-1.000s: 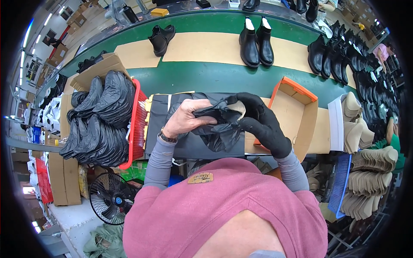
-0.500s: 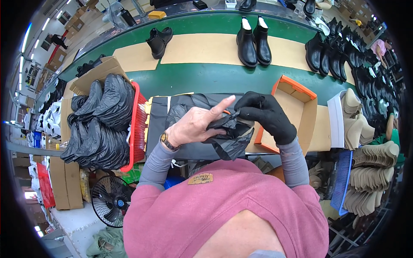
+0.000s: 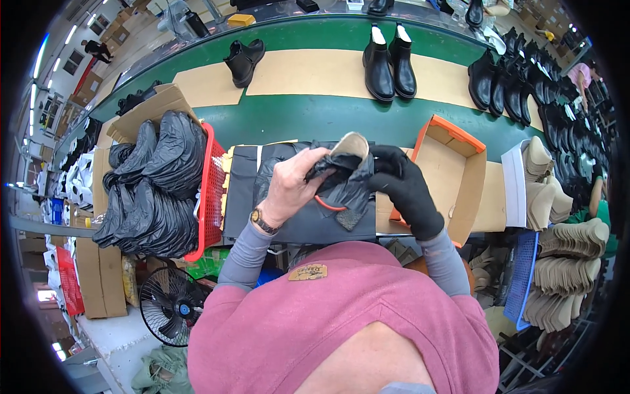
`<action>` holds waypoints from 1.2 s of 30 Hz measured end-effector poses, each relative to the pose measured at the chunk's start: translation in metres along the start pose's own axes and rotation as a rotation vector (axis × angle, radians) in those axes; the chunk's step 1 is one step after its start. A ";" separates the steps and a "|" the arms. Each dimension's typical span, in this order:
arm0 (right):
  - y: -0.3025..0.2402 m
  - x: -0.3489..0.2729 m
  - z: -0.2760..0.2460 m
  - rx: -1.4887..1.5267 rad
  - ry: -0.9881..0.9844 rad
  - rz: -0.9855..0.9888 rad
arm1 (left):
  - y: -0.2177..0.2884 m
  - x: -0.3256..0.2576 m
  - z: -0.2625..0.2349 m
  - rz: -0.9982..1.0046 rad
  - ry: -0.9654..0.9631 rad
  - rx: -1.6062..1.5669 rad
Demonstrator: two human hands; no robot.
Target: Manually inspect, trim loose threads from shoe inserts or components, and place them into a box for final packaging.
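A black plastic bag (image 3: 353, 180) is held up in front of my chest, with a rounded beige piece (image 3: 353, 144) poking out of its far end. It looks like an insole, but the bag hides most of it. My bare left hand (image 3: 293, 186) is closed on the bag's left side. On the other side, my right hand (image 3: 408, 190), in a black glove, grips the bag's edge with bent fingers. A thin orange-red band (image 3: 329, 205) curves below the bag. Under both hands lies dark sheeting (image 3: 295, 220) on the bench.
At left, a red basket (image 3: 211, 190) and a carton hold black plastic-wrapped bundles (image 3: 172, 154). An open orange-edged shoebox (image 3: 453, 171) stands right of my gloved hand. Across the green bench (image 3: 308, 115) stand black boots (image 3: 388, 69). Beige insoles (image 3: 561, 262) are stacked far right.
The bag has turned and the beige rounded end now rises out of its top. My left index finger, stretched out before, has curled in, and my right hand has shifted lower.
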State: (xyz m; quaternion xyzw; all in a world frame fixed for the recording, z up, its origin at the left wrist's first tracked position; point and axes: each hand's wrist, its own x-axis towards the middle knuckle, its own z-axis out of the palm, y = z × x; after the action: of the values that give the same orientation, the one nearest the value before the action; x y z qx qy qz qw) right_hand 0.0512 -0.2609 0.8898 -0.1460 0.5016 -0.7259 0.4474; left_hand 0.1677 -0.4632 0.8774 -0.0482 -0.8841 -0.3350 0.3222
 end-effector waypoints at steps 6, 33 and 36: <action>0.015 -0.009 0.020 -0.257 0.188 -0.437 | 0.004 0.000 0.006 -0.089 0.075 0.024; 0.005 0.000 0.023 -0.601 0.062 -0.630 | -0.003 -0.006 0.005 -0.032 0.048 -0.165; 0.017 0.009 0.021 -0.426 0.060 -0.405 | -0.004 -0.007 0.002 -0.010 -0.045 -0.090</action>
State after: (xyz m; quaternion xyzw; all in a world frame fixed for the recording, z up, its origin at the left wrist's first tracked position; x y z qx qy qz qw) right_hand 0.0687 -0.2821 0.8831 -0.3123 0.6162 -0.6829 0.2376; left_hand 0.1707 -0.4638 0.8703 -0.0656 -0.8752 -0.3751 0.2982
